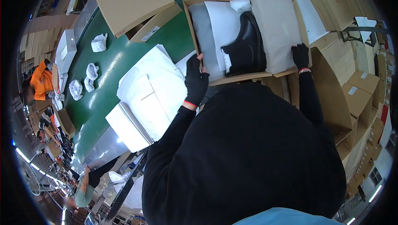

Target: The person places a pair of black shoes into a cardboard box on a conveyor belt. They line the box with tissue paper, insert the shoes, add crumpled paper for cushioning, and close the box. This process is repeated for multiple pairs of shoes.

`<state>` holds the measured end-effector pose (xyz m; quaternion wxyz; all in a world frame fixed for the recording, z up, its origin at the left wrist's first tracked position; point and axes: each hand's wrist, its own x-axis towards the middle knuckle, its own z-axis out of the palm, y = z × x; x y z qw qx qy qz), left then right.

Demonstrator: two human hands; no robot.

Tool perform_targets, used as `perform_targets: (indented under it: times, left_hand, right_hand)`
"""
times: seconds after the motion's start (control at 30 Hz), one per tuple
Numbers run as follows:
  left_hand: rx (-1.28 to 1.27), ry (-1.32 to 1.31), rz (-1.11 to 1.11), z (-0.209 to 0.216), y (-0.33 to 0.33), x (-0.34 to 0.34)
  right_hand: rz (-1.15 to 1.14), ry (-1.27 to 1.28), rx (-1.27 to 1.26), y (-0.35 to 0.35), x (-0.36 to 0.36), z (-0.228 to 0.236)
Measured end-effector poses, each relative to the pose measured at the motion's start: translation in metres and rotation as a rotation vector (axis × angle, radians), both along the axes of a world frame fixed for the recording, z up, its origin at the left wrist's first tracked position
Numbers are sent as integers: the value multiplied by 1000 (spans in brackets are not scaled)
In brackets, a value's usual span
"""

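In front of me lies an open cardboard shoebox with a black ankle boot on its side in it. Grey tissue paper and a white sheet lie beside the boot, and a white paper wad is near its top. The lid is folded out to the right, with pale paper over its inside. My left hand, in a black fingertip-baring glove, grips the box's near left corner. My gloved right hand is closed on the lid's near right corner.
A stack of white paper sheets lies left of my left hand. Closed shoeboxes and crumpled paper wads sit on the green conveyor belt. Cardboard boxes stand at right. Other people are far left.
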<state>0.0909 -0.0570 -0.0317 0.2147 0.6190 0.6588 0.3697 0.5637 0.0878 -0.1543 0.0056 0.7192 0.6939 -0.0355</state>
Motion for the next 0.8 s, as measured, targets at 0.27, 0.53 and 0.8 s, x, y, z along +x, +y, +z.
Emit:
perform_targets:
  times: [0.27, 0.53, 0.8]
  left_hand:
    - [-185, -221, -86, 7, -22, -21]
    - [-45, -264, -46, 29, -8, -48]
    - [103, 162, -375, 68, 18, -29]
  right_hand:
    - [-515, 317, -63, 8, -29, 8]
    - [247, 696, 331, 36, -105, 121]
    - [717, 1317, -905, -76, -295, 245]
